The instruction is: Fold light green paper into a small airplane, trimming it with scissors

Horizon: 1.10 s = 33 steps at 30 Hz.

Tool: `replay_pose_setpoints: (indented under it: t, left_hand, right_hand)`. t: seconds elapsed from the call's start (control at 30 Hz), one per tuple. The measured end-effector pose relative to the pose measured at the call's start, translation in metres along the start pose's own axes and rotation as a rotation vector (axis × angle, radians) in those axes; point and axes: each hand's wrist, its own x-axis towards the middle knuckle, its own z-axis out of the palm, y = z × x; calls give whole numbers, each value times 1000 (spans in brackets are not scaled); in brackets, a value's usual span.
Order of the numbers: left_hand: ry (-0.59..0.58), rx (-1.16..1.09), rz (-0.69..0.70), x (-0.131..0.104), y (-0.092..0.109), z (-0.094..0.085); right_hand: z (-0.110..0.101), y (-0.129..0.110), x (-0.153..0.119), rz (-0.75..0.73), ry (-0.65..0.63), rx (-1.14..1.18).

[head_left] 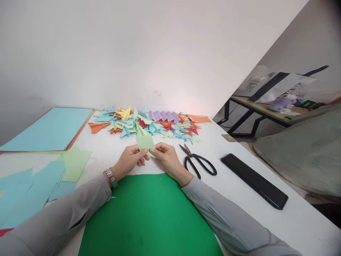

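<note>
Between my two hands is a small piece of light green paper [146,141], partly folded, with a pointed far end. My left hand [131,159] pinches its lower left edge between thumb and fingers. On the lower right edge, the thumb and fingers of my right hand [167,158] are closed too. Below my hands a large green sheet [149,213] covers the near part of the white table. Just beyond the held paper lies a heap of small folded paper shapes [128,122] in several colours, and its pointed end overlaps them in view.
Black-handled scissors [198,160] lie partly open right of my right hand, with a long black case [254,180] farther right. Large blue sheets [50,128] are stacked at the back left. Loose green [76,163] and blue paper pieces [23,199] lie nearer. A wall stands behind.
</note>
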Motion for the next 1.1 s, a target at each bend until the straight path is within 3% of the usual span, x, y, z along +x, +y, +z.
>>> replay_pose_setpoints:
  t: [0.3,0.77,0.93,1.1]
  left_hand:
    - [-67,101,-26,2,-2,-1]
    - [-4,260,41,-1,-4,-2]
    - [17,256,30,0,-5,-2]
    - [23,199,-16,1,-3,-1]
  right_hand:
    - [-2,2,1,19,-31,42]
    - [0,1,0,26,-104,-2]
    - [0,1,0,26,-199,-139]
    - [2,-1,1,6,-182,-147]
